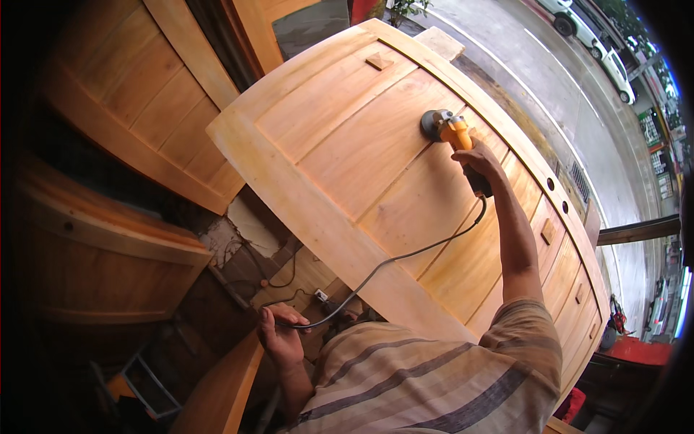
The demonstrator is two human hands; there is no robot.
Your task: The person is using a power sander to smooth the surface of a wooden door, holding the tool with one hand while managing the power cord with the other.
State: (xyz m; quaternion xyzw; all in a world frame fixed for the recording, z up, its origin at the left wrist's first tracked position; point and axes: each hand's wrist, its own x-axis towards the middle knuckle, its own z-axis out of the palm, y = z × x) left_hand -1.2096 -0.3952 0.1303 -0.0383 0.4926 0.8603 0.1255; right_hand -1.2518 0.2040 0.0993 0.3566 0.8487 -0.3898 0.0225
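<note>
A yellow-and-black angle grinder [460, 132] is gripped by my right hand [479, 156]. Its round dark disc [432, 126] meets the face of a large panelled wooden door [336, 163], near the door's far long edge. Whether the disc is spinning cannot be seen. From the tool's rear end a grey power cord [401, 256] crosses the door towards me. My left hand [283, 331] holds that cord, low beside my body and off the near edge of the door. Small square wooden blocks [378, 61] sit on the door's panels.
More wooden doors [157, 92] lean at the left, with another wooden panel [108, 255] below them. A white plug or socket [321, 294] and loose thin wires lie near my left hand. Past the door runs a wet road [520, 70] with parked vehicles [591, 40].
</note>
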